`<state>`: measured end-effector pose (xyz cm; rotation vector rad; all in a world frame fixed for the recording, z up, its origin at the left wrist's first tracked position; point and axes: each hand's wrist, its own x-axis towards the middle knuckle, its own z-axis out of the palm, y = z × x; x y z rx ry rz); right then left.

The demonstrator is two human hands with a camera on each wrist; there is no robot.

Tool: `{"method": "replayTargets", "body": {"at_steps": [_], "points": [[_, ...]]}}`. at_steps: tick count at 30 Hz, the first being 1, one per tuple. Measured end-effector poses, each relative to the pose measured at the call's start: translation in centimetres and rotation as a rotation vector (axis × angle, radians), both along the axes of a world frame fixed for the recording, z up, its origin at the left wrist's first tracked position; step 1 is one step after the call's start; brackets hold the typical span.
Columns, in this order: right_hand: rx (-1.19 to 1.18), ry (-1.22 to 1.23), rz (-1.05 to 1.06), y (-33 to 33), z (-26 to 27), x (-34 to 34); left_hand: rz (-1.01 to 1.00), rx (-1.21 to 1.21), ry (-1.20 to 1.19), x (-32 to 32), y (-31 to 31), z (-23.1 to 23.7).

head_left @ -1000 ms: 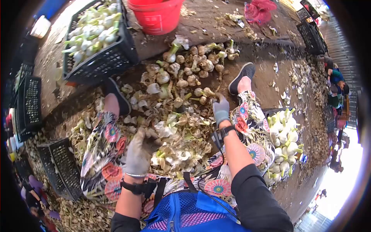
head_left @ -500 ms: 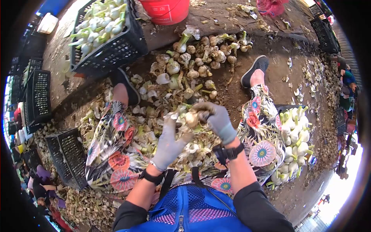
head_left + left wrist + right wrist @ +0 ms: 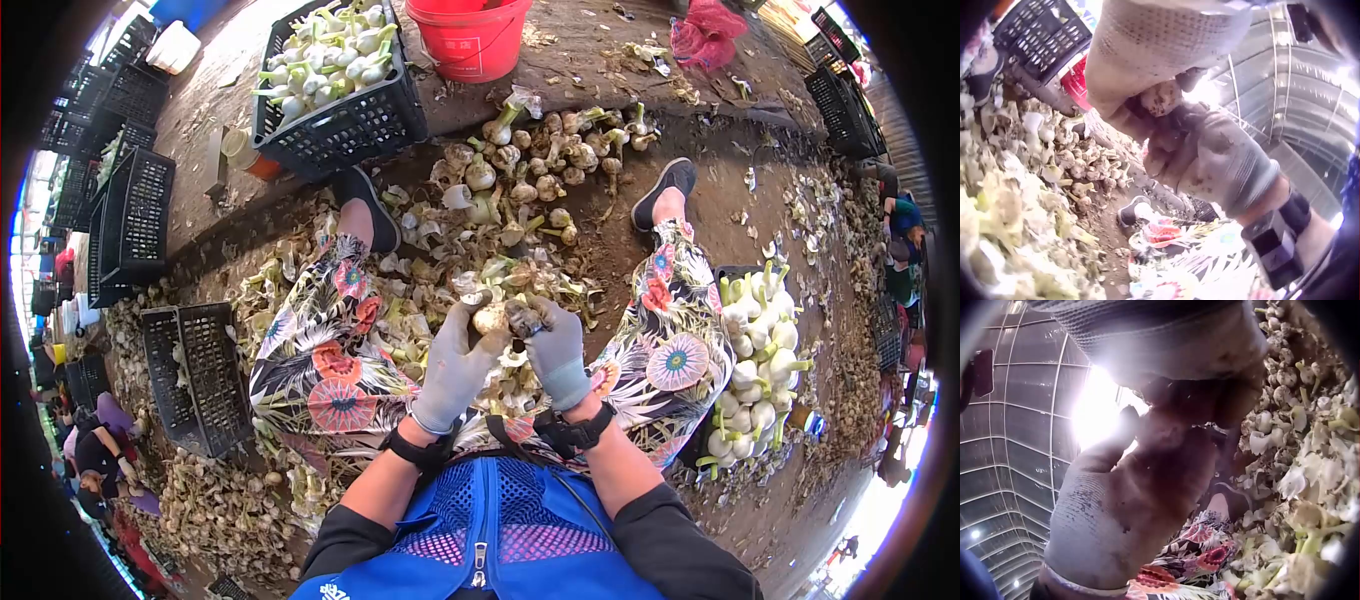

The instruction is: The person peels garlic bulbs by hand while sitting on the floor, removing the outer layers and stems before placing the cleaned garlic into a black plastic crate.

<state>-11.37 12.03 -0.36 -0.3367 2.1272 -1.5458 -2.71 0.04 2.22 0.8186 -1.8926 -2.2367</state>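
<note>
Both gloved hands meet over the heap of garlic skins [image 3: 425, 325] between the person's legs. A garlic bulb [image 3: 491, 318], pale with brown soil marks, sits between the thumb and fingers of the left hand [image 3: 455, 365]. Against the bulb's right side, the right hand [image 3: 557, 350] pinches with curled, dirt-darkened fingertips. From the left wrist, the soiled bulb [image 3: 1161, 99] shows between the two gloves. In the right wrist view the hands are dark against the light and hide most of the bulb. Unpeeled garlic bulbs [image 3: 545, 187] with stalks lie in a pile ahead of the hands.
A black crate [image 3: 340, 140] of cleaned garlic stands at back left, beside a red bucket [image 3: 470, 45]. Another heap of cleaned garlic [image 3: 750, 375] fills a crate by the right leg. An overturned black crate [image 3: 200, 375] lies left. Other people sit at both sides.
The right hand has picked a garlic bulb from the pile's near edge and brought it back toward the body. The left hand has come up from the skins to meet it, and both now hold it.
</note>
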Motion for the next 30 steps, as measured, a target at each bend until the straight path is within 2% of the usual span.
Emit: {"method": "replayTargets", "body": {"at_steps": [1, 3, 4, 5, 7, 8, 10, 11, 12, 13, 15, 16, 18, 19, 20, 21, 22, 23, 24, 26, 27, 28, 29, 30], "points": [[-0.001, 0.002, 0.001, 0.3, 0.0, 0.3, 0.001, -0.001, 0.002, 0.3, -0.1, -0.3], [-0.068, 0.017, -0.021, 1.0, -0.1, 0.7, 0.055, 0.152, 0.058, 0.6, -0.4, -0.6], [-0.046, -0.069, 0.005, 1.5, 0.6, 0.6, 0.038, 0.195, 0.085, 0.7, -0.3, -0.6], [-0.044, -0.069, 0.005, 1.6, 0.3, 0.6, 0.038, 0.196, 0.085, 0.7, -0.3, -0.4], [-0.167, -0.224, -0.022, 1.1, -0.1, 0.3, -0.025, 0.147, 0.045, 0.6, -0.4, 0.2], [-0.237, -0.166, 0.037, 1.0, -0.1, 0.2, -0.025, 0.147, 0.045, 0.6, -0.3, 0.1], [-0.272, -0.239, 0.071, 0.9, 0.9, -0.2, 0.023, 0.338, 0.021, 0.7, -0.2, -0.2], [-0.307, -0.311, 0.105, 0.9, 1.3, -0.3, 0.026, 0.336, 0.019, 0.7, -0.3, -0.2], [-0.348, -0.431, 0.090, 1.1, 1.6, -0.3, 0.066, 0.502, 0.097, 0.7, -0.4, -0.1], [-0.348, -0.436, 0.093, 1.3, 1.6, -0.4, 0.108, 0.668, 0.175, 0.7, -0.4, -0.1], [-0.271, -0.373, 0.202, 1.6, 1.4, -0.5, 0.093, 0.696, 0.130, 1.6, -0.9, -0.7], [-0.270, -0.378, 0.203, 1.5, 1.3, -0.4, 0.043, 0.785, 0.068, 2.0, -1.2, -1.1], [-0.281, -0.140, 0.243, 1.4, 1.1, -0.3, -0.055, 0.955, -0.051, 2.3, -1.9, -1.9], [-0.283, -0.021, 0.261, 1.5, 1.0, -0.3, -0.053, 0.958, -0.054, 2.4, -2.1, -2.1], [-0.221, 0.253, 0.334, 1.6, 1.0, -0.9, -0.114, 0.985, -0.175, 2.4, -2.4, -2.2], [-0.220, 0.249, 0.334, 1.4, 1.1, -1.3, -0.175, 1.010, -0.296, 2.3, -2.5, -1.6], [-0.185, 0.364, 0.330, 1.2, 1.1, -1.6, -0.206, 0.883, -0.369, 2.1, -1.6, -0.4], [-0.151, 0.478, 0.325, 1.2, 1.1, -1.6, -0.251, 0.891, -0.307, 1.7, -0.9, 1.0], [-0.161, 0.290, 0.330, 1.3, 0.6, -1.4, -0.245, 0.945, -0.266, 2.0, -0.8, 0.4], [-0.130, 0.303, 0.259, 2.1, -1.9, -1.4, -0.242, 0.999, -0.220, 2.1, -0.5, -0.3], [-0.095, 0.317, 0.190, 2.2, -1.7, -1.7, -0.109, 0.999, -0.148, 1.9, -0.2, -0.3], [-0.113, -0.202, 0.096, 3.5, -0.9, -1.9, 0.027, 0.997, -0.077, 1.9, 0.0, -0.5], [-0.108, -0.203, 0.099, 3.9, -0.4, -1.7, 0.029, 1.002, -0.076, 2.1, -0.1, -1.0], [-0.284, -0.359, 0.082, 4.1, 0.3, -1.5, 0.023, 0.942, -0.059, 2.2, -0.2, -1.5]]}}
